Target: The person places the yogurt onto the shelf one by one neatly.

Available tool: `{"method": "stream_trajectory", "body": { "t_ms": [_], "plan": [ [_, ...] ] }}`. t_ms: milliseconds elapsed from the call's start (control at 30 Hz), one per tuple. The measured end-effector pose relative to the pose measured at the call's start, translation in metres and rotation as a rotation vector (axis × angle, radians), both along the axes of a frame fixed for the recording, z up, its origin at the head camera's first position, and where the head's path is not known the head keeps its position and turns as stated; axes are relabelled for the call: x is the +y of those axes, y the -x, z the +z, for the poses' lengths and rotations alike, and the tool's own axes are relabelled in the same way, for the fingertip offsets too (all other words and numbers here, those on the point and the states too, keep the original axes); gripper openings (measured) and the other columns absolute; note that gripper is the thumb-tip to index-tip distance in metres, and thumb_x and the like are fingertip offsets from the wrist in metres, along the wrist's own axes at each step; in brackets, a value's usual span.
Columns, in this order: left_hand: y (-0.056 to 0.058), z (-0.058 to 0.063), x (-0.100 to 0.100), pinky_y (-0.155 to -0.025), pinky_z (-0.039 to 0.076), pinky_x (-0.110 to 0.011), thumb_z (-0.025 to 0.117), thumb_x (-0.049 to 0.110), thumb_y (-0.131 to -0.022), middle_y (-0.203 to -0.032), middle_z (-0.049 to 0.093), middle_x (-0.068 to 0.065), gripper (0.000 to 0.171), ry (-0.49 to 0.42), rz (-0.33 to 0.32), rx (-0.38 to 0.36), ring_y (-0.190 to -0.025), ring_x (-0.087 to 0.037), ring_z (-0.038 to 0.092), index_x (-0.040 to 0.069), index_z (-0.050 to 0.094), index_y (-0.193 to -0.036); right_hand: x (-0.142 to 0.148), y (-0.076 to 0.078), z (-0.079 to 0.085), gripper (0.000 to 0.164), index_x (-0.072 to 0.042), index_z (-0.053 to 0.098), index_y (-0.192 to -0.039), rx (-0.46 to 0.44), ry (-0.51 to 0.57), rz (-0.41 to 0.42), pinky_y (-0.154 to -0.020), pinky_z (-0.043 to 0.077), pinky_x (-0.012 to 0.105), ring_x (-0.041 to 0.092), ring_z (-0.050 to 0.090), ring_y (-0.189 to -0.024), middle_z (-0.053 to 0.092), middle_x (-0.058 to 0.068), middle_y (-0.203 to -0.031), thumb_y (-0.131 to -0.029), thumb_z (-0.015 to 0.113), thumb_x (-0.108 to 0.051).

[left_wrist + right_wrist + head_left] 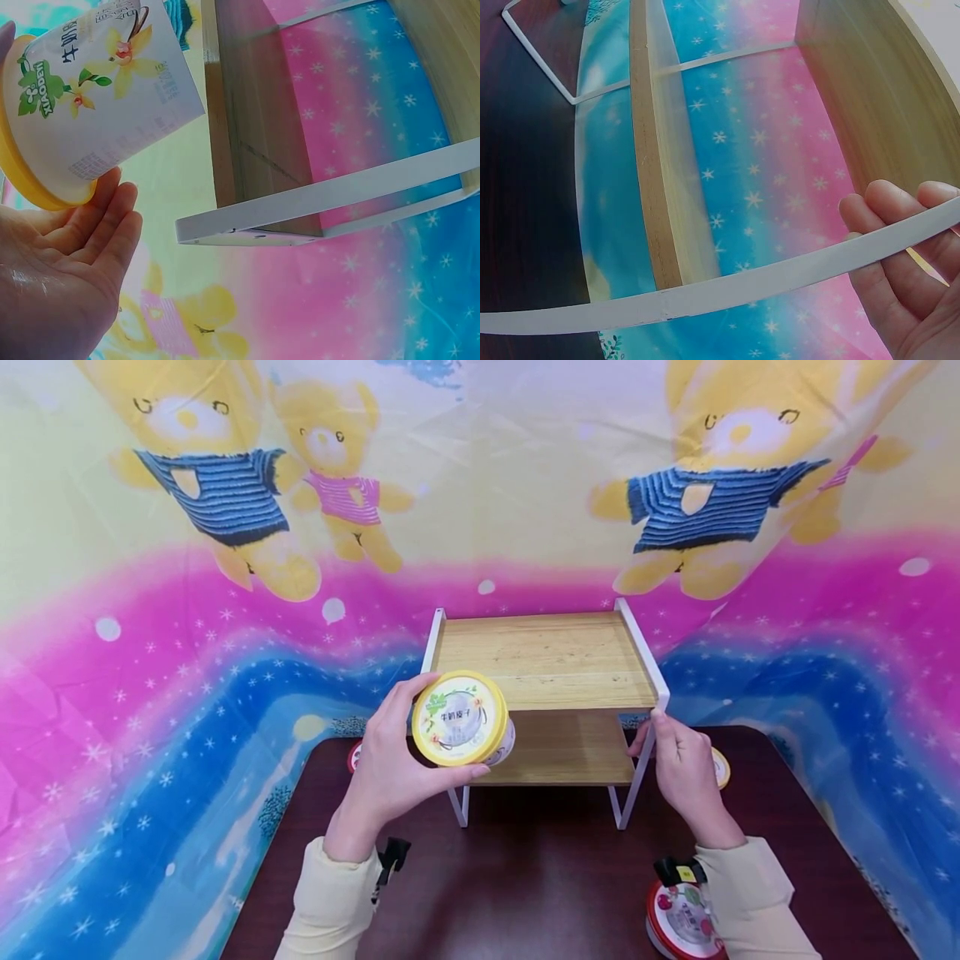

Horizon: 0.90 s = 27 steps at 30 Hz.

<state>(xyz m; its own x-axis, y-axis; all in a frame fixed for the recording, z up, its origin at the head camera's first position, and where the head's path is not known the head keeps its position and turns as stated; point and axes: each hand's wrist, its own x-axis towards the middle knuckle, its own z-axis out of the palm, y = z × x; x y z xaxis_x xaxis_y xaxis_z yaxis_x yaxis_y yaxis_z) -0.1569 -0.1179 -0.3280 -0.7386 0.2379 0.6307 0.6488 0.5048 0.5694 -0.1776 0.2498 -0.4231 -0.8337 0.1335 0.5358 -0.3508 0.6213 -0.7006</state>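
Observation:
My left hand (386,760) grips a white paper tub (112,97) by its yellow lid (459,718), tilted so the lid faces the head camera. The tub overlaps the left front of a two-tier wooden shelf (540,660) with white metal side frames. Vanilla flowers and a green leaf logo are printed on the tub's side. My right hand (684,768) holds the shelf's right front upright (795,270) just below the top board, fingers curled round the white bar. Both wooden boards carry nothing in the head view.
A red-lidded tub (686,918) stands at the front right of the dark table (525,877), partly under my right sleeve. Another yellow lid (722,768) shows behind my right hand, and a red lid (355,756) peeks out behind my left. A bear-print cloth (487,510) hangs behind.

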Motion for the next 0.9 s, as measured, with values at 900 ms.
{"method": "stream_trajectory", "body": {
  "t_ms": [900],
  "plan": [
    [0.015,0.013,-0.001,-0.089,0.054,-0.042,0.097,0.044,-0.063,-0.130,0.057,0.005,0.102,0.000,-0.002,0.027,-0.117,-0.012,0.054,0.019,0.047,-0.148,0.001,0.000,-0.001,0.050,-0.013,0.066,-0.075,0.000,0.002,0.011,-0.057,0.046,0.022,0.017,0.050,-0.055,0.067,0.000,-0.070,-0.113,0.037,-0.029]
  ]
}}
